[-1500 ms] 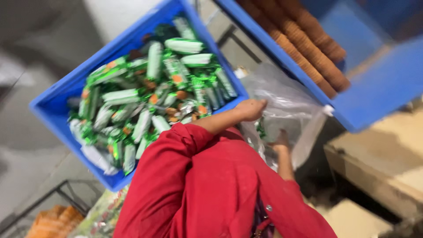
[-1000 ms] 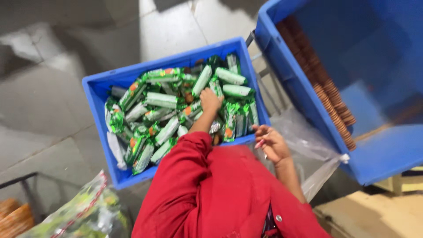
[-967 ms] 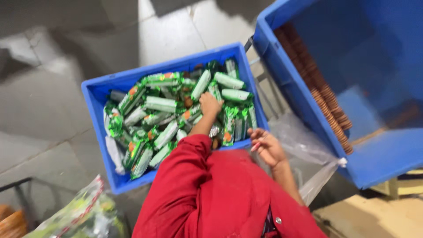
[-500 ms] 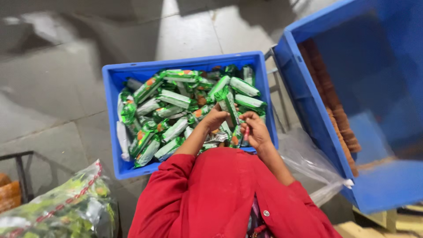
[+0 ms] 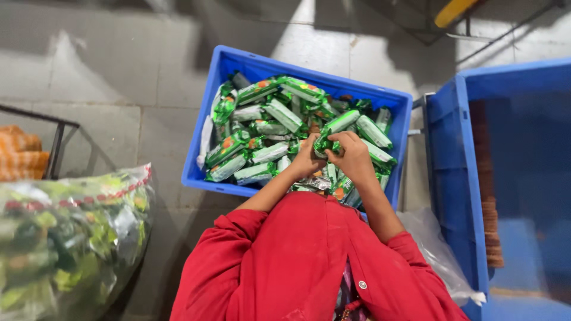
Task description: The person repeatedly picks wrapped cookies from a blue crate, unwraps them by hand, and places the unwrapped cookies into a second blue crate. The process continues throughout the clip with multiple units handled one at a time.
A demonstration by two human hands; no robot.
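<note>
A blue plastic crate (image 5: 217, 122) on the floor holds several green and white wrapped snack packets (image 5: 284, 115). Both my hands are inside it near its front right. My left hand (image 5: 307, 159) and my right hand (image 5: 353, 156) together grip one green packet (image 5: 333, 132), one hand at each end. My sleeves are red (image 5: 297, 261). Packets under my hands are partly hidden.
A larger blue crate (image 5: 461, 196) stands to the right with a row of brown biscuits (image 5: 489, 208) inside. A clear plastic bag (image 5: 437, 255) lies between the crates. At left sits a big clear bag of green packets (image 5: 65, 238), beside a dark metal frame (image 5: 56, 148).
My right hand left the clear bag and came into the crate beside my left hand. Both now hold one packet. The view swung so the crate sits ahead of me.
</note>
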